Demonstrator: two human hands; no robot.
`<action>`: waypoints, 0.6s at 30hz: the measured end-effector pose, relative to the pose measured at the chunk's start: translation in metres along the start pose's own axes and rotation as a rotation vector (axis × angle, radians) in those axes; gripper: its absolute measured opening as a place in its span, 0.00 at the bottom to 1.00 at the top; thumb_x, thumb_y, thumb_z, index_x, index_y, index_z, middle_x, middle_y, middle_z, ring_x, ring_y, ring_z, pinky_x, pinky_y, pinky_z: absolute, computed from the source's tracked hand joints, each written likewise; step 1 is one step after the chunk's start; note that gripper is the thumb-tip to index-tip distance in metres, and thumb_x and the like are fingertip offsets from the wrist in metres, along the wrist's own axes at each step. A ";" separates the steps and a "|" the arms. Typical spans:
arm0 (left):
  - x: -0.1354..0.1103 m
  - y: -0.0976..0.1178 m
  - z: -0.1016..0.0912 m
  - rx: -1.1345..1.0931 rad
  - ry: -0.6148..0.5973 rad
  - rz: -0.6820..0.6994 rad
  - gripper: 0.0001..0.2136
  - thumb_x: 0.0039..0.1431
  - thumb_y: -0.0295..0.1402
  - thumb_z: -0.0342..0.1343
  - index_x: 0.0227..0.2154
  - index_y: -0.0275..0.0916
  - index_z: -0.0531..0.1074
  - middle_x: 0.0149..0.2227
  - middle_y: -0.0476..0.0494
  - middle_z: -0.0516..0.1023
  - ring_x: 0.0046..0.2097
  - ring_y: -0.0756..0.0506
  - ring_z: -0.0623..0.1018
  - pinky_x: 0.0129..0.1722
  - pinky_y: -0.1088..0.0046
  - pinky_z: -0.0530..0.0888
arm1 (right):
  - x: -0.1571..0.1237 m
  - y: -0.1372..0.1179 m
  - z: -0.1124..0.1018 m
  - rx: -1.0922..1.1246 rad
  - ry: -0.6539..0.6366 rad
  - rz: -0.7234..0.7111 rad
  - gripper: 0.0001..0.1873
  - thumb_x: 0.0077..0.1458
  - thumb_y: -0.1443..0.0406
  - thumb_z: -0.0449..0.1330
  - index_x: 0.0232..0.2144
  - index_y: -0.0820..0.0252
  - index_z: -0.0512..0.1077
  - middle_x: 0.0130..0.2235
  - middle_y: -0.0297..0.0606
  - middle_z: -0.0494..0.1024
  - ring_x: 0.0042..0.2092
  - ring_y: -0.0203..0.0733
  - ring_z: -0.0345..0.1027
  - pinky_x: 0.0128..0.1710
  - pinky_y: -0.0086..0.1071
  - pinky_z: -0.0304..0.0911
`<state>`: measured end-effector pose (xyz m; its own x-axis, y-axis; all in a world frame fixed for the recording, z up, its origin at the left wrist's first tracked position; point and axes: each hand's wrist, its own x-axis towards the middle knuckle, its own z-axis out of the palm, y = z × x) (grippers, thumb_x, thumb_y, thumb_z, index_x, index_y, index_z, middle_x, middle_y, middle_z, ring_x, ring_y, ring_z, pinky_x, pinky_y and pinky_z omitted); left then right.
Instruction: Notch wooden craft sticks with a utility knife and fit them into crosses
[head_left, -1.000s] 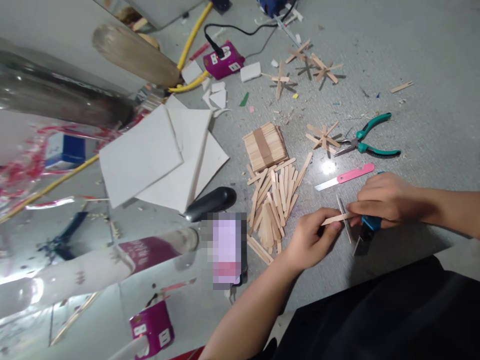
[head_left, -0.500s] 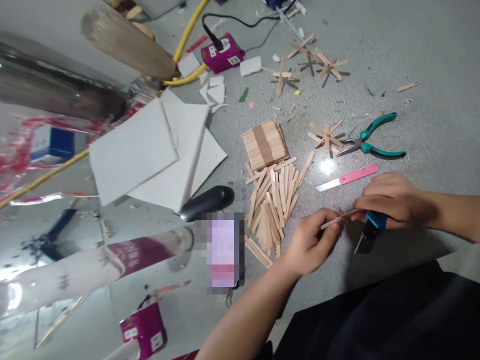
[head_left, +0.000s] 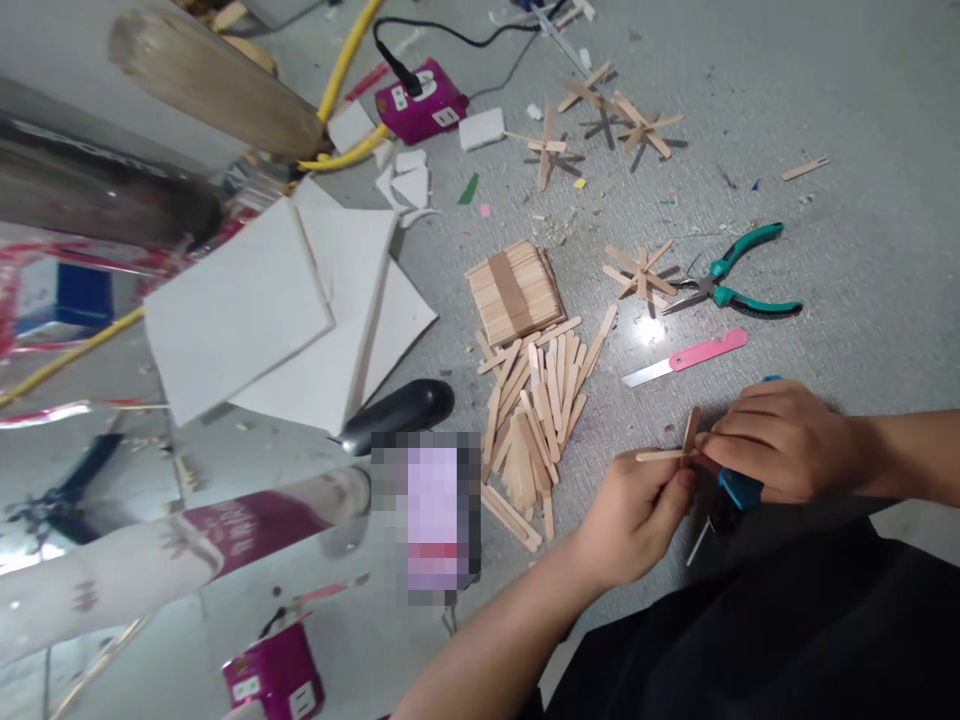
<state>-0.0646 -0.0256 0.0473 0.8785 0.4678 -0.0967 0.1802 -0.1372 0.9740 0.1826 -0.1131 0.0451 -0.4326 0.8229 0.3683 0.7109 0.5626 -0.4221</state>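
Observation:
Two wooden craft sticks (head_left: 689,437) cross each other between my hands. My left hand (head_left: 637,515) is closed, pinching them between thumb and fingers. My right hand (head_left: 780,440) is closed too, its fingertips against the right side of the crossing. Under its palm sits a blue-and-black tool (head_left: 741,488) with a thin metal tip pointing down and left; most of its body is hidden by the hand. Above my hands lie a pink folding knife (head_left: 709,350) with its blade out, green-handled pliers (head_left: 720,290) spread apart, and a star of crossed sticks (head_left: 642,272).
Loose craft sticks (head_left: 532,420) lie in a heap left of my hands, below a banded bundle of sticks (head_left: 517,290). More stick stars (head_left: 645,125) stand further up. White boards (head_left: 240,310), a black computer mouse-like object (head_left: 401,412) and a purple power socket (head_left: 422,102) are leftward.
Both hands have shifted slightly downward and the sticks have turned, so a second crossing stick now shows. The blue tool's tip has swung lower and left. The whole view has shifted a little.

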 end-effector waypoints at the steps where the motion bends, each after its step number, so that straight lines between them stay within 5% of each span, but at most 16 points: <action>1: 0.000 0.001 0.001 0.008 -0.001 -0.012 0.21 0.85 0.38 0.49 0.29 0.41 0.68 0.27 0.50 0.73 0.29 0.50 0.71 0.32 0.71 0.67 | 0.002 0.001 -0.001 -0.046 0.029 -0.038 0.10 0.75 0.68 0.59 0.43 0.60 0.81 0.37 0.37 0.88 0.34 0.43 0.80 0.36 0.40 0.68; 8: -0.005 0.009 0.002 -0.146 -0.033 -0.176 0.25 0.84 0.36 0.49 0.24 0.42 0.68 0.21 0.52 0.72 0.26 0.51 0.71 0.31 0.72 0.68 | 0.010 0.000 -0.009 -0.199 0.097 -0.142 0.13 0.76 0.71 0.61 0.37 0.62 0.81 0.30 0.32 0.80 0.31 0.40 0.73 0.34 0.40 0.61; 18: -0.005 0.007 0.005 -0.232 -0.012 -0.154 0.31 0.86 0.45 0.49 0.21 0.41 0.69 0.19 0.50 0.75 0.24 0.51 0.73 0.31 0.73 0.71 | 0.007 -0.003 -0.008 -0.243 0.123 -0.128 0.16 0.77 0.72 0.58 0.35 0.58 0.80 0.30 0.33 0.80 0.33 0.40 0.70 0.35 0.40 0.62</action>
<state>-0.0656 -0.0334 0.0539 0.8538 0.4574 -0.2485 0.2075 0.1388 0.9683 0.1818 -0.1102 0.0558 -0.4674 0.7225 0.5094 0.7731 0.6136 -0.1609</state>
